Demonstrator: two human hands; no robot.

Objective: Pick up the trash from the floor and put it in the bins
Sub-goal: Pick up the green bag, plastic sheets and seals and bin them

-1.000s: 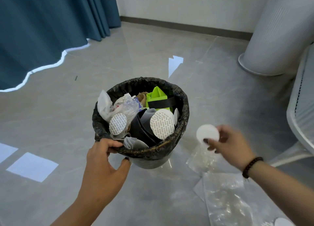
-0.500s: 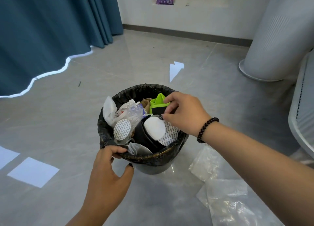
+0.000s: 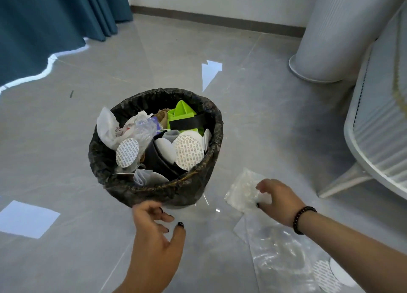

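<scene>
Item, upper left of frame: teal curtain [image 3: 44, 24] hanging to the grey tiled floor [image 3: 66, 160]; lower left, a pale bright patch on the tiles, whether paper or reflection cannot be told. Item, centre: bin [image 3: 211, 125] lined with a black bag, heaped nearly to the rim with white round seal discs, a green folded carton, clear wrappers and a black band. Item, lower centre: left hand [image 3: 154, 233], fingers spread and relaxed, holding nothing, hovering just below the bin's near rim; contact with the liner cannot be confirmed. Item, right of centre: small crumpled clear plastic bag [image 3: 242, 191] lying on the floor just beside the bin. Item, adjoining: right hand [image 3: 279, 201], beaded bracelet at the wrist, fingers partly curled, thumb and fingertips closing on the bag's right edge; the pinch looks begun rather than secure. Item, lower right: larger clear plastic sheet [image 3: 279, 257] flat on the floor, two more white discs [image 3: 330, 273] at its far corner. Item, right edge: white ribbed cylinder [image 3: 343, 28] and a white chair [image 3: 378, 125]. Handling note, by judgement: gather the thin film into a bunch before lifting so it does not slip, steady the bin rim with the free hand, and press the bag down among the full contents, lest it slide off the heap
</scene>
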